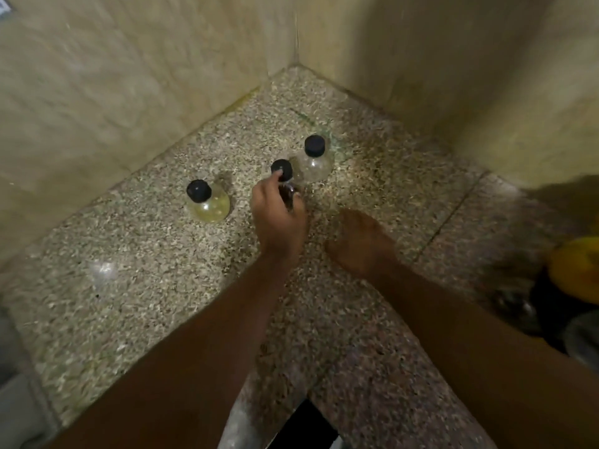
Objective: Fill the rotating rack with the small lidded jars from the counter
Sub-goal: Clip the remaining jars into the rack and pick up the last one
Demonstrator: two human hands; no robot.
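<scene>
Three small round clear jars with black lids stand on a speckled stone counter [155,286] in a corner. The left jar [207,202] has a yellowish tint and stands alone. My left hand [278,218] is closed around the middle jar [282,171], with fingers just under its lid. The far jar [316,158] stands right behind it, touching or nearly so. My right hand [361,241] hovers blurred over the counter to the right, holding nothing, its fingers loosely curled. No rack is in view.
Tiled walls [129,76] close the corner on the left and back right. A yellow object [577,270] and dark metal items [518,306] sit at the right edge. The counter's front edge runs along the bottom, with a dark gap [308,426] below.
</scene>
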